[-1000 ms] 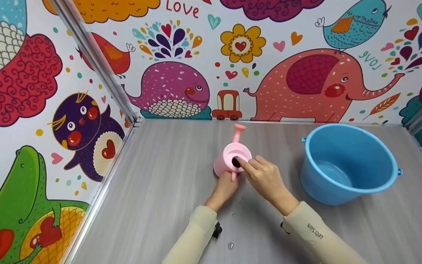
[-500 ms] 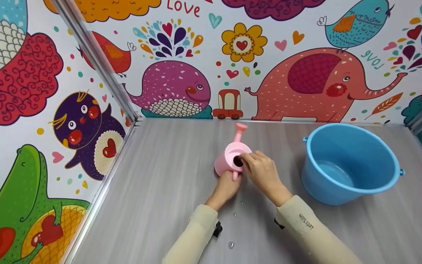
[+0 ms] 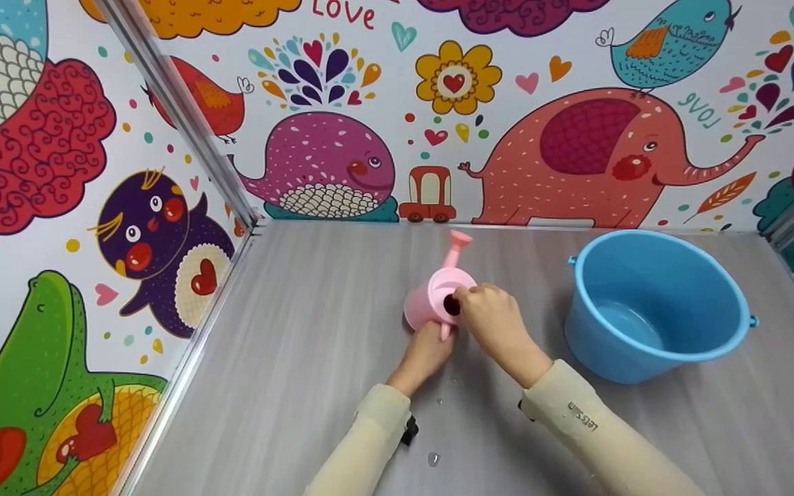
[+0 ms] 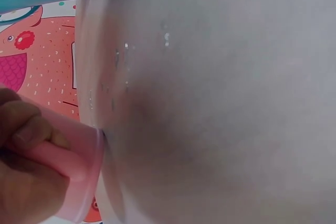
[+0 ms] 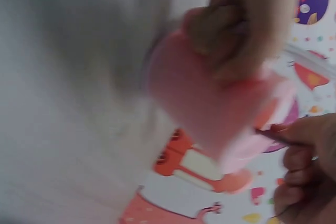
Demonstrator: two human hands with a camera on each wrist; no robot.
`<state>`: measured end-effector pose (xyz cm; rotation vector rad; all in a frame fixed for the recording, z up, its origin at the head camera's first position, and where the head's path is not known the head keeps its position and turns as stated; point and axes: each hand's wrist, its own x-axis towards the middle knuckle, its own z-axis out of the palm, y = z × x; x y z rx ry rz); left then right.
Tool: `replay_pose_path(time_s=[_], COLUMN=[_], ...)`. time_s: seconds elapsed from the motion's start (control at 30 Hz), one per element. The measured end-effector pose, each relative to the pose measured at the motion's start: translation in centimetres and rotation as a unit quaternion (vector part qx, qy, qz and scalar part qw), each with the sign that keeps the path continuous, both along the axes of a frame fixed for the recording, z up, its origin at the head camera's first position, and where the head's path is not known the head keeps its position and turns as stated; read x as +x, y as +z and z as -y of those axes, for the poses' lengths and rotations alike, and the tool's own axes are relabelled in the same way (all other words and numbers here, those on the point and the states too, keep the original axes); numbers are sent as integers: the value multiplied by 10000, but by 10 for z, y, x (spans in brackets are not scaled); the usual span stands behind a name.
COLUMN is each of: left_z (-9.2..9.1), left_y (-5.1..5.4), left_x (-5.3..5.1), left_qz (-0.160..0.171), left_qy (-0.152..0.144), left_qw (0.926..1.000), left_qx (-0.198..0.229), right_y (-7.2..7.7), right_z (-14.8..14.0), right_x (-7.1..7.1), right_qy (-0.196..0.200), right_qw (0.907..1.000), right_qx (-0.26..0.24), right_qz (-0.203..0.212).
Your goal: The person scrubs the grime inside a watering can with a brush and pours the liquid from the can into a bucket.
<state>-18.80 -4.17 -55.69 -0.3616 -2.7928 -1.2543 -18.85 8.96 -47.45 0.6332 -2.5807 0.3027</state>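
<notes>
My left hand [image 3: 426, 351] grips the handle of a pink watering can [image 3: 421, 306], whose spout with its flared rose points to the back wall. In the left wrist view, fingers wrap round the pink handle [image 4: 52, 157]. At the can's mouth, my right hand [image 3: 497, 327] pinches a thin, dark reddish piece [image 5: 278, 137]; its kind cannot be made out. From the head view this dark piece appears as a dark oval [image 3: 451, 304] at the opening, partly covered by the right fingers. The can's inside is mostly hidden.
A large blue bucket [image 3: 617, 372] stands to the right on the grey tabletop [image 3: 300, 331]. Several water drops [image 3: 434, 459] lie between the forearms. Walls with cartoon animals [image 3: 576, 158] close off the back and left side.
The right index finger reached into the can's mouth earlier; now the right fingers are curled together at its rim. The can has shifted slightly right. The left hand keeps its grip.
</notes>
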Motion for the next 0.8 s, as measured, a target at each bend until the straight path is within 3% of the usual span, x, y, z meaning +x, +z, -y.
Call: replay_pose_path(time_s=[0.23,0.4,0.63,0.8], left_z=[2,4,3,2], left_y=[-4,-4,-5,-6], left_x=[-1,-1,-1,-1], left_qz=[-530,-561,-577,-523], left_qy=[-198,-229,-202,-209], left_qw=[9983,9980,9977,9979], left_qx=[-108,-176,-284,-311], right_y=[37,53,44,27], right_z=[3,1,-1,0], right_x=[8,11,10,5], right_qy=[-404,-332,-60,155], right_qw=[9962,9913,9865,9916], right_qx=[130,89,184,503], right_qz=[766,1268,1623,1178])
